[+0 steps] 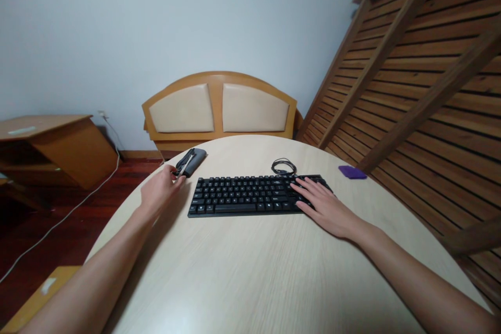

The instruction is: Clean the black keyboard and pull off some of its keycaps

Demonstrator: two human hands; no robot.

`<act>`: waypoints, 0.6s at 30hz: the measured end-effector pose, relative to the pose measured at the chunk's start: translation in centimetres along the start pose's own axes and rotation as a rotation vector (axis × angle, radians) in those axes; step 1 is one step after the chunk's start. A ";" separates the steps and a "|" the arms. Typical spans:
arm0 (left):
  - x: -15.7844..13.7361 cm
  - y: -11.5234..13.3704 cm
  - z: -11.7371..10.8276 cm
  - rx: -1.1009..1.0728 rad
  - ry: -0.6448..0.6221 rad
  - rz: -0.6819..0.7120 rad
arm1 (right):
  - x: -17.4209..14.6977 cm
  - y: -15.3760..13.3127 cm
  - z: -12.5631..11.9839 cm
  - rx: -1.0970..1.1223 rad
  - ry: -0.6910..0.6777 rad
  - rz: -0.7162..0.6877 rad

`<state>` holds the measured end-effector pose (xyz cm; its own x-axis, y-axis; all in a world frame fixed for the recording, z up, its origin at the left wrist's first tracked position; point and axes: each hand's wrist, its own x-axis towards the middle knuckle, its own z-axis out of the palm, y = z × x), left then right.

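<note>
A black keyboard [242,196] lies flat across the middle of the table. Spread over its right end, by the number keys, is my right hand [319,203], palm down with fingers extended. My left hand [162,188] is to the left of the keyboard, its fingers pinching a thin, pale, stick-like tool [186,164] whose exact kind I cannot make out. The tool slants up over a dark grey flat case [197,160], on which a black item, partly hidden, also lies. Behind the keyboard rests a coiled black cable [285,167].
The round pale wooden table [235,266] has a purple flat pad [352,172] near its right edge. Beyond stands a padded headboard [221,107] against the wall. Slatted wooden panels [422,94] lean at right; a wooden desk [58,141] and a white cord [78,202] are at left.
</note>
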<state>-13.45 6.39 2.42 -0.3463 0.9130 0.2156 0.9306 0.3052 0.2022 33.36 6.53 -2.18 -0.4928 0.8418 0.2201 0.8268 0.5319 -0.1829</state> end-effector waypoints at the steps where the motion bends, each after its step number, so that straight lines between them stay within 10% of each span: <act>1: 0.0 0.0 0.0 0.006 0.000 0.006 | 0.0 0.0 -0.1 0.007 -0.010 0.002; 18: -0.6 0.9 -0.7 0.097 -0.022 0.041 | -0.8 1.0 -2.2 0.004 -0.047 0.013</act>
<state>-12.48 5.99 3.12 -0.3056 0.9307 0.2009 0.9515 0.2908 0.1000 35.23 6.19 -0.42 -0.4941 0.8522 0.1721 0.8323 0.5209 -0.1897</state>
